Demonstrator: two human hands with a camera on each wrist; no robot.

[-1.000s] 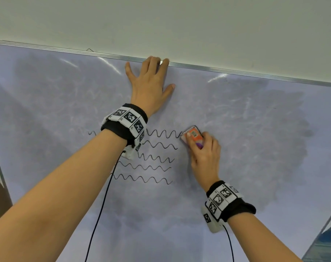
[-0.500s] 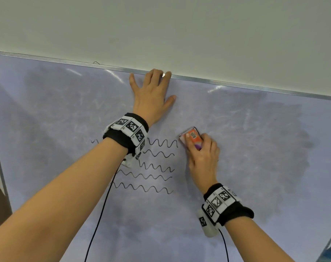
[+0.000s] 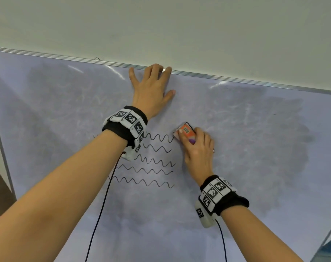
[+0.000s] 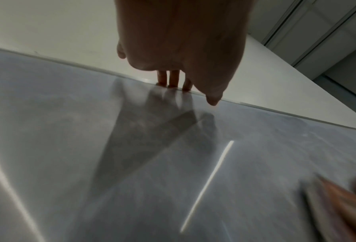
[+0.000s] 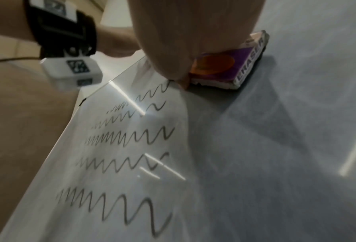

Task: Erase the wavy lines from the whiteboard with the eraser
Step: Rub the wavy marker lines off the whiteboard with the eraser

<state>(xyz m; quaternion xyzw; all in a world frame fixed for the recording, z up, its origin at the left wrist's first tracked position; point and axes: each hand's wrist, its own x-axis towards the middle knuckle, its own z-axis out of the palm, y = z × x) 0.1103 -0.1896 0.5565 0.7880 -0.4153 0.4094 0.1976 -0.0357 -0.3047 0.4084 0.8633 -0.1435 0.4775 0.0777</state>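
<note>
Several black wavy lines (image 3: 151,161) run across the whiteboard (image 3: 255,148), also seen in the right wrist view as wavy lines (image 5: 131,147). My right hand (image 3: 196,148) grips an orange and purple eraser (image 3: 185,132) flat against the board, at the right end of the top line. The eraser (image 5: 231,68) shows its label and dark felt edge in the right wrist view, where my right hand (image 5: 183,49) covers its near part. My left hand (image 3: 153,89) rests flat on the board above the lines, its straight fingers reaching the top frame; the left wrist view shows these fingertips (image 4: 174,78) at the frame.
A metal frame (image 3: 236,79) edges the board's top, with a pale wall (image 3: 161,25) above. Grey smudged ink haze (image 3: 265,138) covers much of the board to the right. Black cables (image 3: 100,208) hang from both wristbands.
The eraser has shifted slightly left along the top wavy line, whose right end is now shorter. The left hand stays flat at the board's top edge.
</note>
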